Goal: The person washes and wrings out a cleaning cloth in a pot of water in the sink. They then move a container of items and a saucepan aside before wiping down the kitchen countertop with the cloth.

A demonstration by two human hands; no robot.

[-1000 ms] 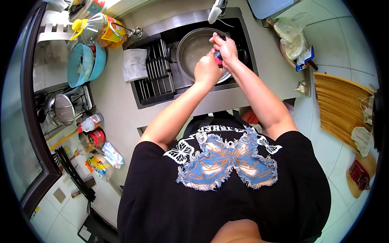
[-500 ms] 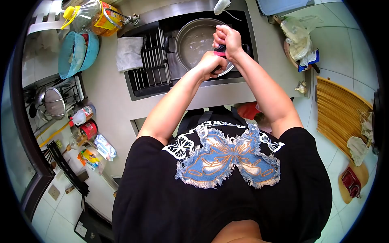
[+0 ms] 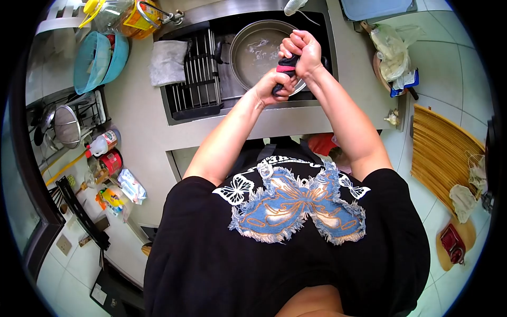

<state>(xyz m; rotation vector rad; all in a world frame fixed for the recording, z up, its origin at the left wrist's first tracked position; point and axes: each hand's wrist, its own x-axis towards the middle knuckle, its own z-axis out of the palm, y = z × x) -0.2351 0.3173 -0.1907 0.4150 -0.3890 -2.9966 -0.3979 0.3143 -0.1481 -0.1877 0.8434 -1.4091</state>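
Note:
A twisted dark cloth with a pink band point(image 3: 286, 69) runs between my two hands over the near right side of a metal pot point(image 3: 244, 59). My left hand point(image 3: 274, 84) is wrapped round its lower end, and a dark bit pokes out below the fingers. Higher up, my right hand point(image 3: 305, 52) is closed round the other end. The pot stands in the sink point(image 3: 232, 113) and holds water with some froth on it. A black rack with metal rods point(image 3: 198, 79) lies across the sink's left part.
A grey cloth point(image 3: 168, 63) lies left of the rack. Blue baskets point(image 3: 100, 61), an oil bottle point(image 3: 127, 20) and smaller bottles point(image 3: 103, 143) stand on the left counter. The tap head point(image 3: 293, 6) hangs behind the pot. Plastic bags point(image 3: 393, 53) are at the right.
The view has shifted, so the sink sits higher. My hands have turned and drawn slightly apart, and more of the twisted cloth shows between them. Froth now shows on the water.

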